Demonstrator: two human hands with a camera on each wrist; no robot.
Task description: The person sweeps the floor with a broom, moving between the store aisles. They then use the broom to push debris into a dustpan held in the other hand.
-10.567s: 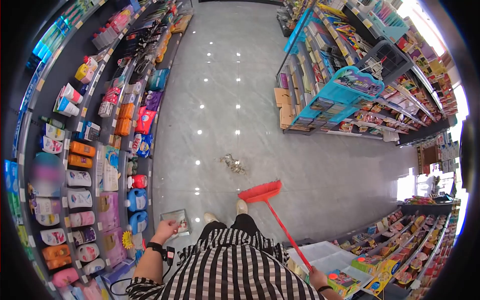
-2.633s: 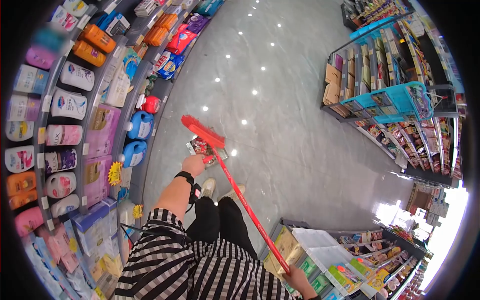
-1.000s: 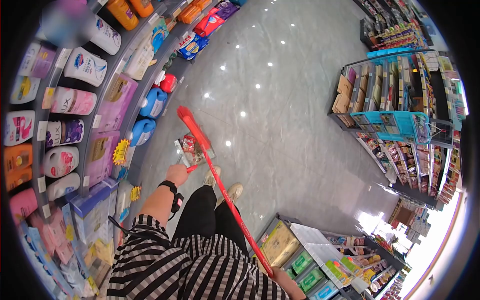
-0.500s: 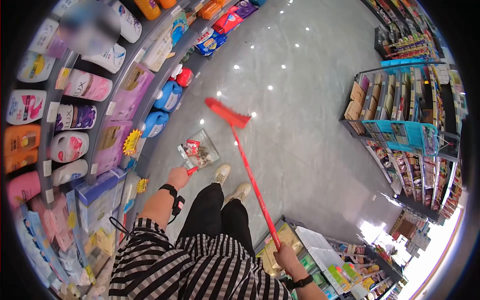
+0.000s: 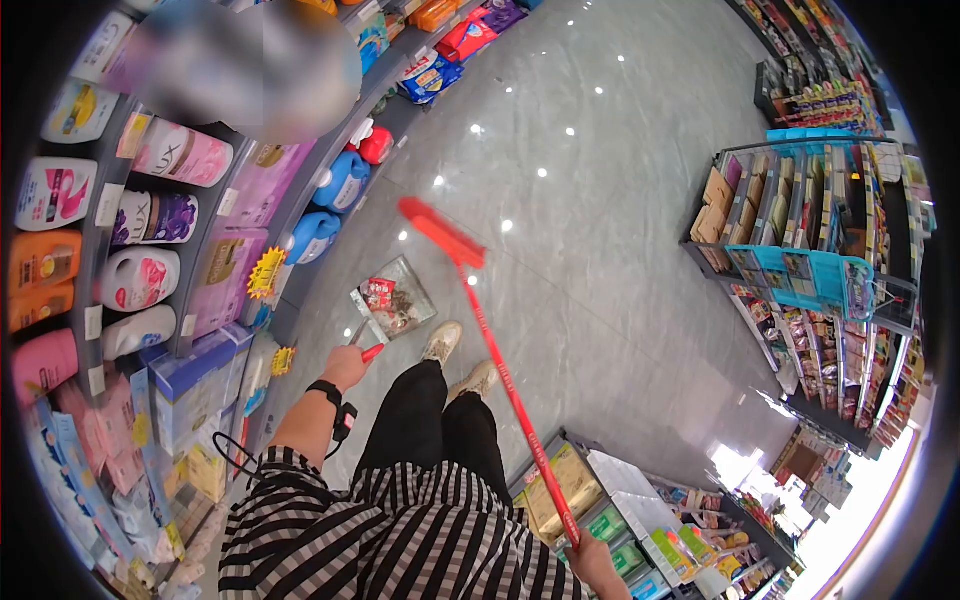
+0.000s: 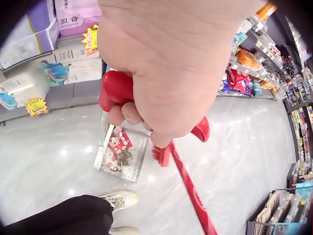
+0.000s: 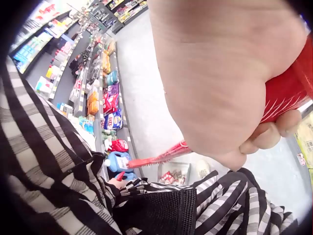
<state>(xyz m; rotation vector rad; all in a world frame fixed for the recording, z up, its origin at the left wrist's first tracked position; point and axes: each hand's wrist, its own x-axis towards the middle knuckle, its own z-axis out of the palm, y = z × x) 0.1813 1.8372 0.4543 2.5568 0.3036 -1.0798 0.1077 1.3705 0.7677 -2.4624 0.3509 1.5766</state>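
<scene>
My left hand (image 5: pixel 345 368) grips the red handle of a dustpan (image 5: pixel 420 285), whose clear pan lies out ahead of my shoes. Inside the pan are a red wrapper (image 5: pixel 378 293) and some dark and pale litter (image 6: pixel 124 157). With my right hand (image 5: pixel 597 562) I hold a broom near the top of its red stick (image 5: pixel 512 390). The red broom head (image 5: pixel 442 235) is beyond the dustpan and to its right, apart from it. In the left wrist view, fingers curl round the dustpan handle (image 6: pixel 116 90). The right wrist view shows the other hand (image 7: pixel 220 78) wrapped round the red stick.
Shelves of bottles line the left, with blue jugs (image 5: pixel 314 237) low down close to the dustpan. A stand with a blue rack (image 5: pixel 800 275) is at the right. Behind my right hand stands a low shelf with green packs (image 5: pixel 608 524). Grey tiled floor (image 5: pixel 600 250) lies between.
The litter that lay on the floor earlier is now in the dustpan. Over the last second the broom head has swung off the pan to the right; both hands keep their grip.
</scene>
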